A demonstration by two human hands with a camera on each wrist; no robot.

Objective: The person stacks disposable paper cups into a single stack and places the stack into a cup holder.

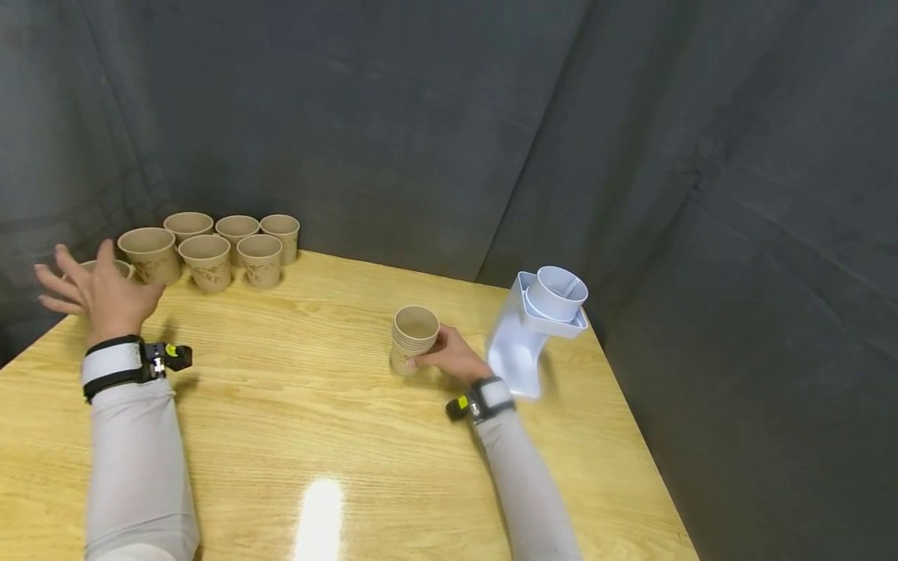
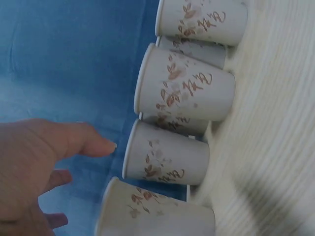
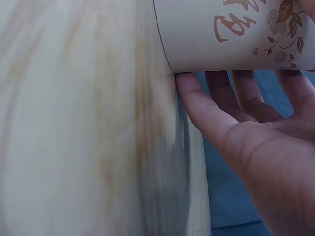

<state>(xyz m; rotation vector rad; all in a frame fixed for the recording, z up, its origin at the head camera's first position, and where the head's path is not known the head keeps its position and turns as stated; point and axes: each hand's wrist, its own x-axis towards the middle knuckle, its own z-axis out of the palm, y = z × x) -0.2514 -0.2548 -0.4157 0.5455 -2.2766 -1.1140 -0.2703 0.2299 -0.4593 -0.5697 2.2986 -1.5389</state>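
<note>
Several tan paper cups (image 1: 208, 265) with brown floral print stand upright in a cluster at the table's back left. My left hand (image 1: 118, 300) is over the leftmost cup (image 1: 127, 269) with fingers spread, partly hiding it. In the left wrist view, that hand's thumb (image 2: 93, 142) points at the row of cups and no cup is in its grasp. Near the middle, a nested stack of paper cups (image 1: 415, 335) stands upright, and my right hand (image 1: 459, 354) holds it low from the right side. The right wrist view shows fingers around the printed cup (image 3: 236, 39), close to the tabletop.
A white plastic holder (image 1: 515, 339) with a round tube on top stands right of my right hand. Dark curtains (image 1: 393, 140) hang behind and to the right of the wooden table (image 1: 281, 421). The table's right edge runs down past the holder.
</note>
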